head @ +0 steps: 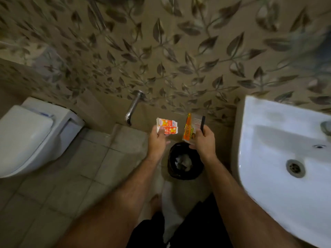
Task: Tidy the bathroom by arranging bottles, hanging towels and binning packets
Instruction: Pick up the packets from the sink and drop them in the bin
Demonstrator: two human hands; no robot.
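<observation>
Left hand (157,140) pinches a red-and-white packet (167,126), right hand (203,142) grips an orange packet (192,127); both above the black bin (185,161), print too blurred to read.

Pretty tight spot: the bin (185,161) sits on the floor just left of the big white sink (279,158), with the wall tap (133,108) far-left of it. Toilet (32,136) is well off left, open tiled floor (89,167) between.
</observation>
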